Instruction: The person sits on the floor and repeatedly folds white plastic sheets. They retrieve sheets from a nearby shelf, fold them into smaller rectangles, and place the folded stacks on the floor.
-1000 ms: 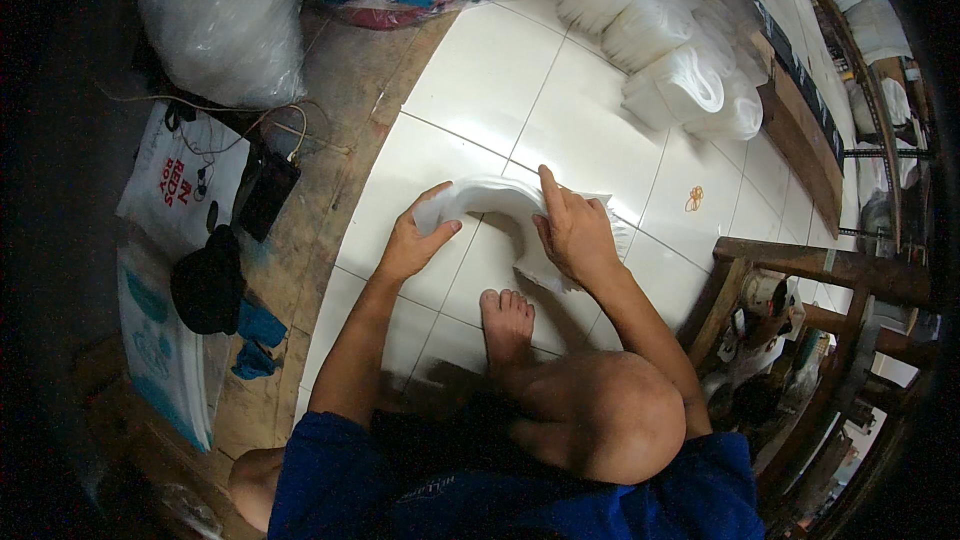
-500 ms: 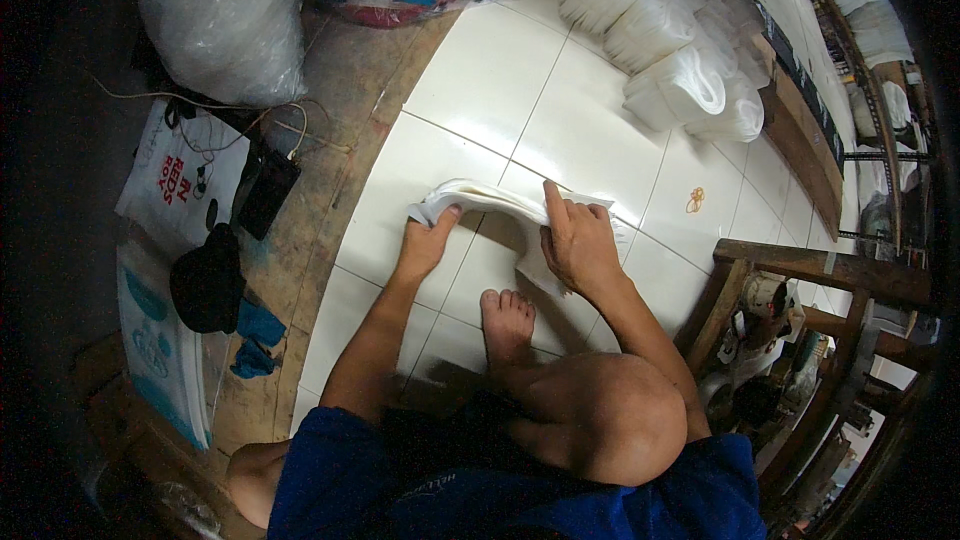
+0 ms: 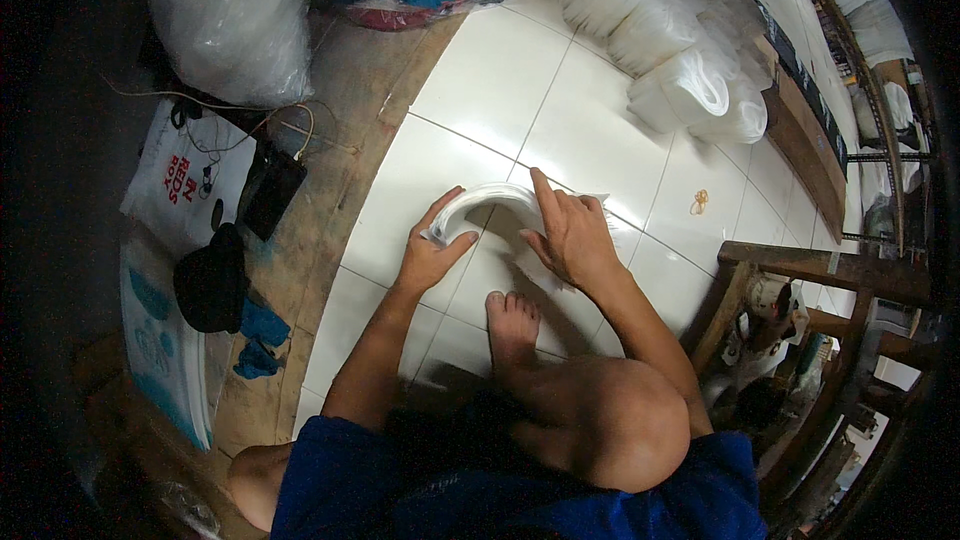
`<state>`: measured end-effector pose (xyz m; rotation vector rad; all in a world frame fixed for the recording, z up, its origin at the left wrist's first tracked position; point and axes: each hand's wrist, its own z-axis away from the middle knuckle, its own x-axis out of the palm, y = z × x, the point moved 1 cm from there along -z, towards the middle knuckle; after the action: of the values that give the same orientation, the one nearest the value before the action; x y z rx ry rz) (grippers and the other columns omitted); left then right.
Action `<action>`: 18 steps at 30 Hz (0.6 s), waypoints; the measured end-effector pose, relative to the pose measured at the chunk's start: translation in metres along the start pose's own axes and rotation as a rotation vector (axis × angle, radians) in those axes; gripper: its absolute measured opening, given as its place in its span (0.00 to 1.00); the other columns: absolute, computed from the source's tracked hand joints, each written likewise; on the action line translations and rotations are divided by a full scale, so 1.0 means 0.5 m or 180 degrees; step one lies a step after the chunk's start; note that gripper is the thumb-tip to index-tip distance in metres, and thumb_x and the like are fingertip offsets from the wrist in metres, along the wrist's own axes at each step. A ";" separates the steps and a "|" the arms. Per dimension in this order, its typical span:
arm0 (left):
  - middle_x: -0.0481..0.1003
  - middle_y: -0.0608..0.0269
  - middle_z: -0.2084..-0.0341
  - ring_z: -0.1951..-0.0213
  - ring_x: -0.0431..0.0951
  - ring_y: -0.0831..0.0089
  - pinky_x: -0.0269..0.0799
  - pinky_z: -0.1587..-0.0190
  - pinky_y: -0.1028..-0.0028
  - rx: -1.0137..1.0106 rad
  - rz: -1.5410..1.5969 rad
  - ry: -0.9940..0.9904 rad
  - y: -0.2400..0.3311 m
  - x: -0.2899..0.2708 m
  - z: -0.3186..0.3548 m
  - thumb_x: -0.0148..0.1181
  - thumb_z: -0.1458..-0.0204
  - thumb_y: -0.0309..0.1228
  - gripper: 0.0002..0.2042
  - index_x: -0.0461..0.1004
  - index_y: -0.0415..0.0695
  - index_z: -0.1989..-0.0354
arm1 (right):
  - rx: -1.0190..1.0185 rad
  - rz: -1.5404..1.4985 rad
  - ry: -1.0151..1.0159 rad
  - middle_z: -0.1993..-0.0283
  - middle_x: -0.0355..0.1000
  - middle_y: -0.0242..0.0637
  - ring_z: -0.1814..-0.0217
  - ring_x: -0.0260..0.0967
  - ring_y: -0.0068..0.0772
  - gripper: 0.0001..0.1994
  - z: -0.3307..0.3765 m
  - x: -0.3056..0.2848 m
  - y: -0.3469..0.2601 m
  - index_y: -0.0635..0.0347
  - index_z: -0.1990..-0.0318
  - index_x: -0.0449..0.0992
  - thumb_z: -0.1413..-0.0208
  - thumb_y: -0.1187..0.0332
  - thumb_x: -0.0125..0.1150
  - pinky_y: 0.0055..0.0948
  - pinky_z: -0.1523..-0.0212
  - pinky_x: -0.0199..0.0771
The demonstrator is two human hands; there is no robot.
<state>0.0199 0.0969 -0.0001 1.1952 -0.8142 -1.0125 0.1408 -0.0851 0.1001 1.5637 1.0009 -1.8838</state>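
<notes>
A stack of thin white plastic sheets (image 3: 492, 192), perhaps bags, is bent into an arch above the tiled floor. My left hand (image 3: 430, 252) cups the arch's left end, fingers along the outside and thumb on the inner side. At the other end, my right hand (image 3: 577, 240) grips the stack, its index finger stretched forward over the top edge and its thumb on the inside. Loose sheet ends stick out past the right hand and hang below it. Part of the stack is hidden behind that hand.
Several folded white plastic bundles (image 3: 680, 90) stand in rows at the far right. Orange rubber bands (image 3: 699, 202) lie on the tiles. A wooden frame (image 3: 820, 270) is at the right. To the left lie a black cap (image 3: 210, 280) and a big clear plastic sack (image 3: 235, 25).
The stack has gone from a shallow curve to a tighter arch. My left fingers have moved up around its end, and the left thumb has swung inward off the top.
</notes>
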 end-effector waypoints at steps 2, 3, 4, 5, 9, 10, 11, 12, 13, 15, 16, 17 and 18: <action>0.68 0.54 0.42 0.41 0.68 0.69 0.62 0.39 0.71 0.0300 0.0168 -0.0149 0.002 -0.017 -0.018 0.65 0.53 0.22 0.34 0.59 0.40 0.35 | -0.0090 -0.0309 0.0302 0.61 0.70 0.42 0.62 0.70 0.42 0.40 -0.005 -0.008 -0.015 0.61 0.32 0.52 0.48 0.55 0.62 0.42 0.54 0.65; 0.67 0.54 0.41 0.41 0.67 0.69 0.62 0.39 0.71 0.0240 0.0194 -0.0203 -0.001 -0.022 -0.015 0.64 0.52 0.22 0.33 0.58 0.38 0.35 | -0.0139 -0.0423 0.0477 0.61 0.69 0.42 0.62 0.70 0.42 0.42 -0.014 -0.007 -0.019 0.61 0.31 0.51 0.49 0.52 0.63 0.42 0.55 0.65; 0.67 0.54 0.41 0.41 0.67 0.69 0.62 0.38 0.71 0.0181 0.0220 -0.0257 -0.006 -0.027 -0.013 0.64 0.50 0.23 0.33 0.57 0.37 0.35 | -0.0187 -0.0538 0.0653 0.61 0.68 0.42 0.61 0.69 0.41 0.44 -0.024 -0.003 -0.024 0.60 0.31 0.49 0.49 0.50 0.64 0.41 0.56 0.66; 0.66 0.55 0.40 0.40 0.66 0.69 0.61 0.38 0.70 0.0143 0.0254 -0.0344 -0.006 -0.027 -0.017 0.63 0.49 0.23 0.33 0.56 0.36 0.35 | -0.0133 -0.0386 0.0238 0.62 0.68 0.42 0.61 0.69 0.41 0.43 -0.037 0.001 -0.027 0.60 0.31 0.50 0.49 0.50 0.63 0.41 0.57 0.66; 0.72 0.55 0.47 0.46 0.71 0.70 0.67 0.43 0.71 0.0143 0.0267 -0.0219 -0.020 -0.023 -0.014 0.64 0.51 0.23 0.30 0.62 0.38 0.37 | -0.0344 -0.0296 0.0208 0.63 0.67 0.42 0.63 0.68 0.42 0.42 -0.061 -0.003 -0.047 0.59 0.32 0.53 0.49 0.44 0.60 0.39 0.62 0.67; 0.73 0.56 0.48 0.47 0.72 0.71 0.67 0.44 0.71 0.0125 0.0300 -0.0202 -0.027 -0.026 -0.015 0.64 0.51 0.23 0.29 0.63 0.38 0.38 | -0.0409 -0.0358 0.0203 0.63 0.67 0.42 0.63 0.68 0.42 0.42 -0.077 -0.011 -0.048 0.59 0.32 0.54 0.49 0.43 0.58 0.39 0.62 0.67; 0.74 0.57 0.50 0.48 0.73 0.71 0.68 0.45 0.72 0.0141 0.0344 -0.0210 -0.025 -0.028 -0.025 0.64 0.50 0.23 0.29 0.64 0.37 0.38 | -0.0461 -0.0387 0.0223 0.63 0.67 0.43 0.63 0.68 0.42 0.42 -0.090 -0.023 -0.051 0.59 0.32 0.54 0.48 0.42 0.57 0.39 0.62 0.67; 0.74 0.58 0.51 0.49 0.73 0.71 0.69 0.46 0.72 0.0158 0.0388 -0.0218 -0.024 -0.031 -0.035 0.64 0.50 0.24 0.28 0.64 0.37 0.39 | -0.0492 -0.0431 0.0149 0.64 0.67 0.42 0.63 0.68 0.41 0.42 -0.092 -0.020 -0.057 0.58 0.32 0.55 0.49 0.41 0.57 0.39 0.63 0.67; 0.74 0.58 0.51 0.50 0.73 0.72 0.69 0.46 0.72 0.0163 0.0302 -0.0218 -0.022 -0.033 -0.038 0.63 0.50 0.23 0.27 0.65 0.37 0.39 | -0.0523 -0.0474 0.0075 0.64 0.67 0.42 0.64 0.68 0.41 0.42 -0.092 -0.014 -0.063 0.57 0.32 0.55 0.49 0.40 0.56 0.39 0.63 0.66; 0.75 0.57 0.51 0.50 0.74 0.72 0.70 0.47 0.73 0.0079 0.0140 -0.0199 -0.023 -0.033 -0.023 0.62 0.50 0.22 0.27 0.65 0.37 0.40 | -0.0684 -0.0498 0.0170 0.65 0.67 0.41 0.64 0.68 0.40 0.42 -0.093 -0.005 -0.079 0.55 0.32 0.56 0.49 0.39 0.55 0.39 0.64 0.66; 0.75 0.57 0.52 0.51 0.74 0.72 0.69 0.47 0.73 0.0080 0.0537 -0.0383 -0.022 -0.037 -0.024 0.62 0.50 0.21 0.26 0.65 0.36 0.40 | -0.0817 -0.0449 0.0380 0.65 0.67 0.41 0.65 0.68 0.40 0.42 -0.101 -0.004 -0.084 0.54 0.32 0.56 0.50 0.38 0.55 0.39 0.64 0.65; 0.75 0.57 0.52 0.50 0.74 0.72 0.69 0.46 0.73 0.0119 0.0437 -0.0321 -0.034 -0.045 -0.019 0.61 0.51 0.21 0.26 0.65 0.36 0.40 | -0.0979 -0.0412 0.0612 0.65 0.67 0.41 0.65 0.68 0.40 0.42 -0.117 -0.004 -0.094 0.52 0.32 0.56 0.50 0.38 0.54 0.39 0.64 0.65; 0.75 0.58 0.52 0.50 0.74 0.72 0.69 0.46 0.73 0.0193 0.0352 -0.0313 -0.045 -0.048 -0.021 0.61 0.51 0.20 0.26 0.65 0.36 0.40 | -0.0942 -0.0336 0.0539 0.65 0.68 0.40 0.65 0.68 0.40 0.41 -0.127 0.016 -0.094 0.51 0.32 0.57 0.50 0.38 0.55 0.39 0.64 0.64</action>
<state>0.0171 0.1216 -0.0241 1.1457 -0.9837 -0.9674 0.1422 -0.0057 0.0982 1.5356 1.3913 -1.5992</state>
